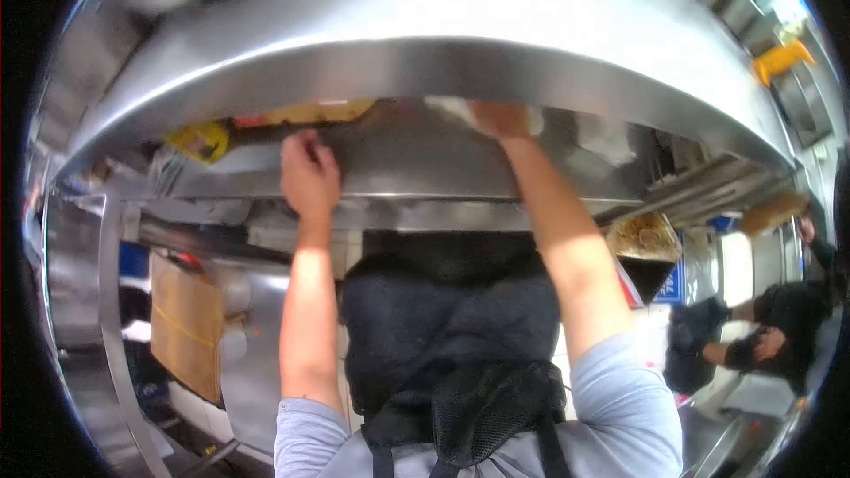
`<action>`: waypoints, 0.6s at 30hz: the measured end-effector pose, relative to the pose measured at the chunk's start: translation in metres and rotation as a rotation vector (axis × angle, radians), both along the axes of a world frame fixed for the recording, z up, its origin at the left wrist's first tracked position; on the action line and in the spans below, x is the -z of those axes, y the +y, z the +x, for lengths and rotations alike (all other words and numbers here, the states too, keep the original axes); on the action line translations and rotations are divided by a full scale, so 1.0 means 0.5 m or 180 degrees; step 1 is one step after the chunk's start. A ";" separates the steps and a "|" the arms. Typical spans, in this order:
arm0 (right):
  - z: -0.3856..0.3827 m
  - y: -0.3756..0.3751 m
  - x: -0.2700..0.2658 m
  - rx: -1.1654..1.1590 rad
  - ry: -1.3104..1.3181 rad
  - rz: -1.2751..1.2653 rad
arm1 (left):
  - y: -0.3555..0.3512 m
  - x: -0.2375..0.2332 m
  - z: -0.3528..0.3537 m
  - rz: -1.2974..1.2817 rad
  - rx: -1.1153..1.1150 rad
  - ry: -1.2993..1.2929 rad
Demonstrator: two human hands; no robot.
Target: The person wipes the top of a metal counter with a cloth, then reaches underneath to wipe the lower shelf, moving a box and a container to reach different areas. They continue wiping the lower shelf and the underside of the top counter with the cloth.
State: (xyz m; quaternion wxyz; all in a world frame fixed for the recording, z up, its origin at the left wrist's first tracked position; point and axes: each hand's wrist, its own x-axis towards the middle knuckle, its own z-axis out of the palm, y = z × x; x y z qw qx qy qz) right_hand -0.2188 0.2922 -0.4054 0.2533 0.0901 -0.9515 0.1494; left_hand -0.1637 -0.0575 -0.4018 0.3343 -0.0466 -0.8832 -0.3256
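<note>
My right hand [501, 119] reaches under the edge of the steel counter [425, 71], onto the lower steel shelf [416, 155]. A crumpled white cloth [453, 110] shows on both sides of that hand, which presses on it; the counter edge hides part of the fingers. Over the shelf's front edge, my left hand [310, 173] has loosely bent fingers with a gap between them, and nothing visible in it. Just behind it on the shelf lie a yellow and red package [310, 112] and a bright yellow item [202, 140], both partly hidden.
A translucent plastic bag [606, 137] lies at the right of the shelf. A brown cardboard piece [186, 323] leans at lower left. At right stand an open tin-like container [645, 243] and a person in dark clothes [784, 327]. A yellow-orange handle [783, 60] is at upper right.
</note>
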 end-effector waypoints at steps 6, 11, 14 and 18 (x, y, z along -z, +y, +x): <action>0.177 -0.093 -0.037 -0.0391 -0.0243 -0.0362 | 0.017 -0.004 -0.016 0.0163 0.0134 0.0418; 0.152 -0.119 0.042 -0.0293 -0.0262 -0.0444 | 0.307 -0.167 0.085 -0.0386 0.2036 0.0364; 0.183 -0.116 -0.005 -0.0333 -0.0219 -0.0480 | 0.533 -0.168 0.116 -0.0872 0.2877 0.0031; 0.210 -0.096 -0.074 -0.0558 -0.0416 -0.0484 | 0.707 -0.095 0.070 -0.1177 0.2946 0.0038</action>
